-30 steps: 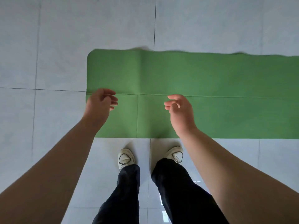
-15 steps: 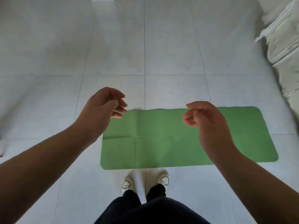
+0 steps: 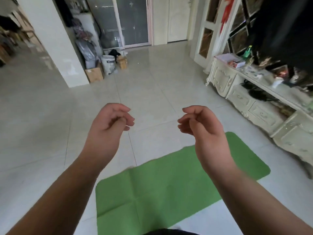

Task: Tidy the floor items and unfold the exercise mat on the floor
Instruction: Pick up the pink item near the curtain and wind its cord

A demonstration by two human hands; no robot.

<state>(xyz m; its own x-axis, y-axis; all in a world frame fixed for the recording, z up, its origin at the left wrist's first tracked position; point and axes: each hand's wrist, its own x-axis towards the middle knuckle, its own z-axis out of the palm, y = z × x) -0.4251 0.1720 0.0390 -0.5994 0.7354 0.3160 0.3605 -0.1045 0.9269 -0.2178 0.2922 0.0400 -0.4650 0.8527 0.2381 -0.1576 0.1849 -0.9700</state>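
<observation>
A green exercise mat (image 3: 157, 192) lies unfolded and flat on the pale tiled floor, with fold creases crossing it; its far right corner reaches toward the cabinet. My left hand (image 3: 110, 122) is raised in the air above the floor, fingers loosely curled, holding nothing. My right hand (image 3: 198, 126) is raised at the same height, fingers also loosely curled and empty. Both hands are well above the mat and apart from it. My right forearm hides part of the mat's middle.
A cream ornate cabinet (image 3: 254, 102) with clutter on top runs along the right. A white pillar (image 3: 55, 44) stands left, with cardboard boxes (image 3: 94, 74), a white bucket (image 3: 108, 63) and bags beside it. Glass doors (image 3: 128, 21) are at the back.
The view has tilted up from the mat to the room. Both hands rose with it, still empty, and the mat now lies low in the frame.
</observation>
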